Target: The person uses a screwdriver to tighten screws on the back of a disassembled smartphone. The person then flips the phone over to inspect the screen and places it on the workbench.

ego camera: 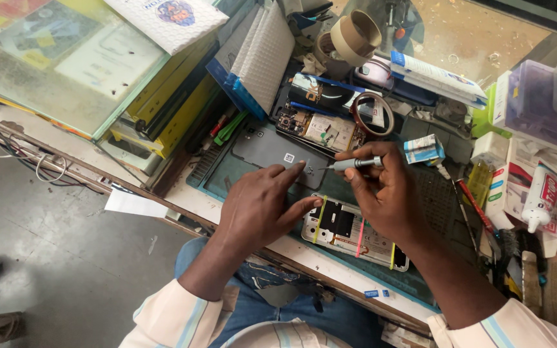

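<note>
The cluttered wooden table carries everything, and the green rubber work mat on it serves as the landmark. Off the mat's far left edge sits a glass-topped display case with a stack of yellow flat boxes beside it. On the mat's far part lies a dark grey phone back cover, flat and face down. On the mat's near part lies an opened phone frame with white edges, a black battery and yellow, pink and green pull tabs. The left hand lies over the mat between these two, its fingers spread and flat, holding nothing, the fingertips pressing the near edge of the grey cover. The right hand hovers above the opened frame, its fingers curled tight around a slim silver precision screwdriver, whose tip points left to a small spot on the cover just beside the left fingertips. Past the mat's far edge lie a roll of brown tape and a ring of reddish tape; off its right edge stands a white glue bottle with a red label.
</note>
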